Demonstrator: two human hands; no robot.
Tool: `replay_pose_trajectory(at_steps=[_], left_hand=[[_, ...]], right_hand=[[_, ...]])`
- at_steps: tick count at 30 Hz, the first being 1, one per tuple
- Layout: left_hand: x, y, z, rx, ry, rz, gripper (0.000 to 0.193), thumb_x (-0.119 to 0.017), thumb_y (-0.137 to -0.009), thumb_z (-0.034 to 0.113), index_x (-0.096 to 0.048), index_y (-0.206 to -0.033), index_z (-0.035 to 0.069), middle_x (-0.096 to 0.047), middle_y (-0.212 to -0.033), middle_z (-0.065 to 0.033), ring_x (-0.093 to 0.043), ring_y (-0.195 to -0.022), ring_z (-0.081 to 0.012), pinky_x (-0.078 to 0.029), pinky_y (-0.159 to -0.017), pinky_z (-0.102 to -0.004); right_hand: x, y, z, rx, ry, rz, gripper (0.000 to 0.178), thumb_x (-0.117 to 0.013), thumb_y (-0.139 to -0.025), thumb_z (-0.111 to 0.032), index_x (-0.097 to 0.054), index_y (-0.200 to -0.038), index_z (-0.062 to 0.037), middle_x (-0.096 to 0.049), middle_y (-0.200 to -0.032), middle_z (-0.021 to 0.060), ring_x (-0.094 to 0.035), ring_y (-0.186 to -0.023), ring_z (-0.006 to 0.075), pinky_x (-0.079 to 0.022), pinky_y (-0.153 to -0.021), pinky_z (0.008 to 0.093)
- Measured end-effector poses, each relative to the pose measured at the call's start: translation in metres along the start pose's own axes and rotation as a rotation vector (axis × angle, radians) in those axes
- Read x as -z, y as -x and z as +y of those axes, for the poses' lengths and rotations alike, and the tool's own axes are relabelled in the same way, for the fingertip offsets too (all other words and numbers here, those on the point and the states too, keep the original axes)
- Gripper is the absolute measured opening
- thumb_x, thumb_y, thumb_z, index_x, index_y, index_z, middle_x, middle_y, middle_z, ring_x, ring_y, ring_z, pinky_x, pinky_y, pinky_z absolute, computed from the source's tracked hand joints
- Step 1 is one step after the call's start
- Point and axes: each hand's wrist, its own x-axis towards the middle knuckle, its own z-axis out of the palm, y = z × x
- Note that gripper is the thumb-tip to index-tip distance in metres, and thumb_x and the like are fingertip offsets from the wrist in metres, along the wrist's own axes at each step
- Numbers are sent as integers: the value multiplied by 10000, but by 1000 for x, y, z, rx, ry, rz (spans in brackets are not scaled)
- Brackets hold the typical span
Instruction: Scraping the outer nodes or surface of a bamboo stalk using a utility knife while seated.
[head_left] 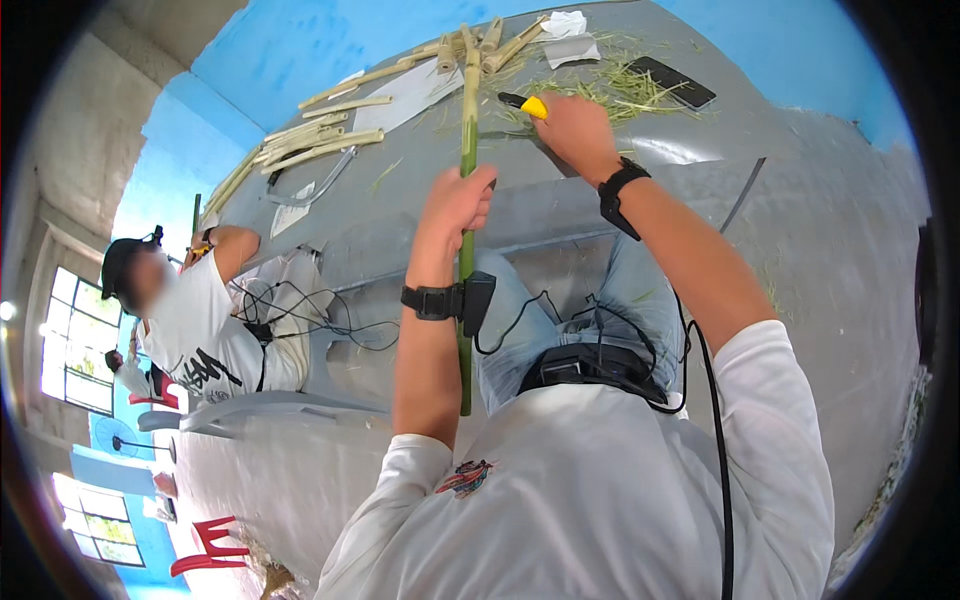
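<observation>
Near field: white long-sleeved shirt [600, 490], black waist pack [590, 365] with cables, blue jeans below.

Left hand [455, 205] wrapped shut around long green sugarcane-like stalk [466, 300], fingers closed on the mid-length; black wrist strap [435, 300] on the forearm. Stalk running from the lap, lower end near the waist, upward across the grey table [800, 250] edge to the pile at the far side. Upper part paler, already stripped.

Right hand [572, 130] further out, closed on yellow-and-black handled knife [527, 105], tip just beside the stalk; black watch-like band [620, 190] at the wrist.

Handling judgement: stalk likely stiff, fairly light for its length, waxy skin possibly slippery; long lever, so hold near mid-length close to the working point seems right. Peeled edges perhaps sharp.

Far field: green shavings [610, 85] scattered on table, pale peeled stalk pieces [320, 140] in a row at left, white paper sheets [570, 40], dark flat phone [672, 82]. Another person in a white shirt [205, 330] seated at far left.
</observation>
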Motion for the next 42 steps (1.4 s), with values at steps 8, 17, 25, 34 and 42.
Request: replay_pose_trajectory(at_steps=[8, 17, 25, 34, 42], left_hand=[[-12, -39, 18, -47, -57, -47, 240, -671, -903, 229, -482, -829, 101, -441, -659, 53, -355, -489, -28, -247, -407, -222], [-21, -59, 21, -111, -156, 9, 208, -651, -883, 199, -497, -813, 78, -472, -649, 34, -399, -493, -46, -292, -410, -229], [-14, -61, -1, -313, -330, 155, 202, -645, -856, 187, -534, -737, 66, -505, -581, 6, -433, -447, -83, -327, -406, -262], [-18, -6, -6, -120, -208, 145, 247, -628, -876, 226, -529, -720, 62, -500, -581, 3, -447, -454, -87, -337, -407, -271], [-17, -25, 17, -177, -286, 77, 246, -636, -896, 253, -533, -757, 78, -500, -624, 19, -441, -487, -70, -355, -431, -252]], right_hand=[[6, 1, -3, 44, -56, -78, 223, -635, -878, -320, -676, -924, -105, -687, -751, 145, -684, -695, 342, -532, -597, 458], [7, -1, 2, 69, -61, -166, 210, -633, -884, -307, -694, -947, -116, -706, -785, 125, -693, -741, 339, -545, -671, 463], [10, -1, -7, 52, -32, -200, 158, -630, -879, -251, -687, -933, -114, -707, -794, 135, -698, -741, 339, -555, -678, 462], [0, -3, -2, -63, -39, -54, 206, -655, -878, -274, -644, -954, -82, -683, -764, 135, -687, -699, 335, -539, -615, 441], [7, 4, 0, 45, -105, -66, 202, -653, -878, -280, -627, -945, -91, -679, -758, 148, -686, -717, 331, -532, -622, 452]])
